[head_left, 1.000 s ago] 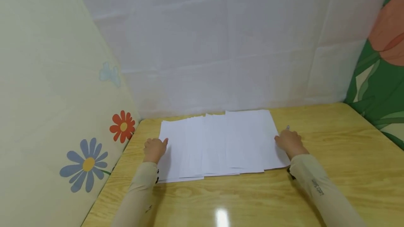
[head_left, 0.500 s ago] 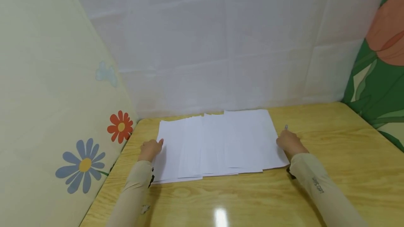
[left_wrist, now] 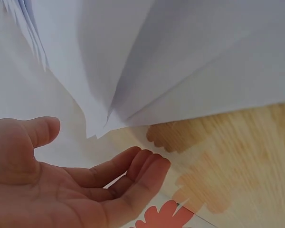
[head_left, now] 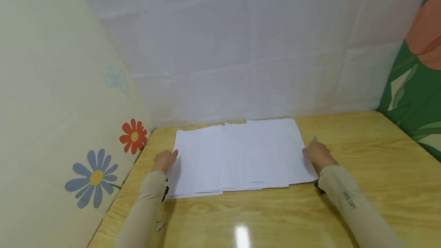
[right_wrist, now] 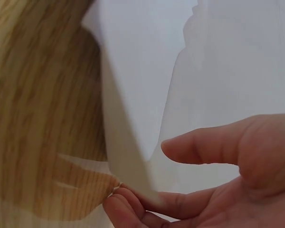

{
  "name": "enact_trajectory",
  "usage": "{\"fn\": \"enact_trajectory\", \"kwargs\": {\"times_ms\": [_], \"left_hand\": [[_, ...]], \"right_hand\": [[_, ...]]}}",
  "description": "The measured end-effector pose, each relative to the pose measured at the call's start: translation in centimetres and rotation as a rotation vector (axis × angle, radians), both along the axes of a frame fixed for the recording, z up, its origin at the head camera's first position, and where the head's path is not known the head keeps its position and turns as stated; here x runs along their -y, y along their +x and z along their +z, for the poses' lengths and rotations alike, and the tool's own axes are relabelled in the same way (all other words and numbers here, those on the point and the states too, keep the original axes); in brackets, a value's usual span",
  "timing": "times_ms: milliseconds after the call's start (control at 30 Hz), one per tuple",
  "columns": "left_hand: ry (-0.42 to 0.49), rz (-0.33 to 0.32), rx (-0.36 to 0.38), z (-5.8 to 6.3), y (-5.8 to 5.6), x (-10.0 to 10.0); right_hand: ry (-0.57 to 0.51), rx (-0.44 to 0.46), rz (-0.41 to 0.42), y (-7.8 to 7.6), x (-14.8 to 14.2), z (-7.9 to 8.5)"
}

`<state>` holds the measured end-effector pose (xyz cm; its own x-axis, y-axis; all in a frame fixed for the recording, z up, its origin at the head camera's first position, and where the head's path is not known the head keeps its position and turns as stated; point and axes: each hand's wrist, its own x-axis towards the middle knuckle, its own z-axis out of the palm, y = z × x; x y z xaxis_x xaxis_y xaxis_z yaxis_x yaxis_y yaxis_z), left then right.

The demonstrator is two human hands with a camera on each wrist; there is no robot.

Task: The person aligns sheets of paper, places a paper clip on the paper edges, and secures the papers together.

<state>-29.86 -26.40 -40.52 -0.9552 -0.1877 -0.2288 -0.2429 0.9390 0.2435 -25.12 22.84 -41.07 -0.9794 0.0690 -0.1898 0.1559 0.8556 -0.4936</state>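
White paper sheets [head_left: 234, 160] lie overlapped in a wide spread across the wooden table in the head view. At the spread's left edge is my left hand [head_left: 165, 160]. In the left wrist view its thumb and loosely bent fingers [left_wrist: 133, 183] are apart, with a gap between them and the paper corner [left_wrist: 97, 121]. My right hand [head_left: 317, 154] is at the right edge. In the right wrist view the thumb stands off from the fingers, and a paper corner [right_wrist: 133, 166] overlaps the fingers without being pinched. A small greyish tip of unclear kind shows beyond this hand.
The yellow wood-grain table [head_left: 275, 213] extends in front of the sheets and to both sides. A white cloth wall [head_left: 220, 49] stands close behind them. Flower-patterned panels rise at left [head_left: 44, 106] and right [head_left: 410, 98].
My left hand has shifted slightly left off the paper, uncovering more of its lower left corner. The right hand has eased slightly outward at its edge. The sheets stay spread where they were.
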Motion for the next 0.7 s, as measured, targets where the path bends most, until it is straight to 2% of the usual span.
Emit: {"fn": "enact_trajectory", "kwargs": {"times_ms": [200,433,700], "left_hand": [[-0.003,0.025,0.014,-0.19,-0.26,0.14],[0.040,0.067,0.027,0.08,-0.39,-0.01],[0.065,0.046,0.037,0.23,-0.78,0.38]], "right_hand": [[-0.003,-0.011,0.021,-0.08,-0.12,0.06],[-0.017,-0.026,0.021,-0.42,-0.06,-0.31],[-0.053,-0.035,0.011,-0.54,0.36,-0.39]]}}
